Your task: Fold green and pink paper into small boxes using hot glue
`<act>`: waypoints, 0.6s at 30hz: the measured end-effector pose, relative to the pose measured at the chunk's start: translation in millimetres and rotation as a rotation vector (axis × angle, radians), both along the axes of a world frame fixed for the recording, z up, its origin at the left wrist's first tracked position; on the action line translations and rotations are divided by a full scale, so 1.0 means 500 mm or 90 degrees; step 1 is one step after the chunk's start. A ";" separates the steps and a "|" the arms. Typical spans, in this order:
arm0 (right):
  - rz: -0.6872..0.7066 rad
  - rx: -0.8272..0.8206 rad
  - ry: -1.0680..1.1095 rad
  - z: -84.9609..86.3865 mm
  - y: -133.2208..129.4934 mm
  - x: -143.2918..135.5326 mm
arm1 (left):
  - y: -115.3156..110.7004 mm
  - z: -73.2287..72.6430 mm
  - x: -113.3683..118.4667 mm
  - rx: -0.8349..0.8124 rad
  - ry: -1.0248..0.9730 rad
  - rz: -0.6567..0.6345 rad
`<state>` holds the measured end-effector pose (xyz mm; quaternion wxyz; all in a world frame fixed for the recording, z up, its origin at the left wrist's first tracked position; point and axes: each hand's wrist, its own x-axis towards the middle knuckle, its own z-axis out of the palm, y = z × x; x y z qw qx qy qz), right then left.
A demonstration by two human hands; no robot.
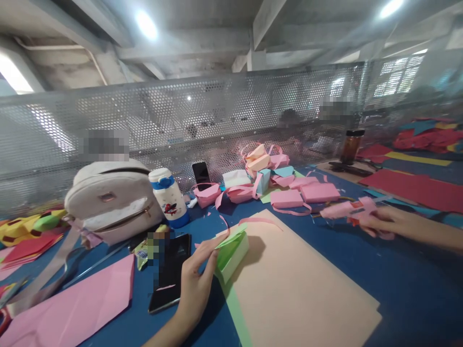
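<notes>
My left hand pinches the edge of a small folded green paper box, tilted over large peach paper sheets. A green sheet shows beneath their left edge. At the right, my right hand is closed around a pink glue gun, whose nozzle points left. A thin pink paper strip curves behind the green box. Further back lie several small pink paper bags with strip handles, among them a flat one.
White backpack, bottle and propped phone stand at the back left. A dark phone and pink paper lie left. Red sheets and a brown jar are right. A perforated metal screen stands behind.
</notes>
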<state>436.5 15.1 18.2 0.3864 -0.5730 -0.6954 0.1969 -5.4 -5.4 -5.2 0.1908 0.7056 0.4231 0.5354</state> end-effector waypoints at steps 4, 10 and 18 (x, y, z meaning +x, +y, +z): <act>0.093 -0.107 -0.006 -0.001 0.005 0.047 | 0.002 0.004 0.001 0.000 0.009 0.010; 0.099 -0.182 -0.015 -0.013 0.007 0.068 | 0.001 0.009 0.005 0.007 0.017 0.017; -0.050 -0.069 -0.109 -0.025 -0.011 0.068 | 0.000 0.003 0.003 -0.001 0.005 0.012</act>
